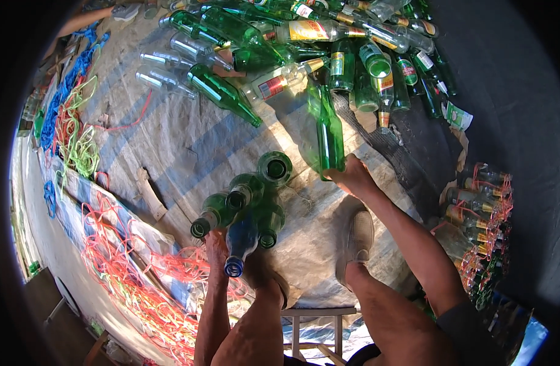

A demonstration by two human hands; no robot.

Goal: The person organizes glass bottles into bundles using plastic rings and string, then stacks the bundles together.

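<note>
Within the right hand [353, 175], fingers clamp one end of a smooth green glass bottle [330, 137]. To their left, round-mouthed green-tinted bottles [249, 184] and a blue glass bottle [241, 236] mask the left hand [216, 247]; its grip cannot be told. Farther out, heaped glossy bottles [237, 25] bear yellow or red labels [308, 30] above creased tarpaulin [170, 134].

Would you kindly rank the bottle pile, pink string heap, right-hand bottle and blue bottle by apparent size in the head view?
1. Bottle pile
2. Pink string heap
3. Green bottle in the right hand
4. Blue bottle, looking foreshortened
</note>
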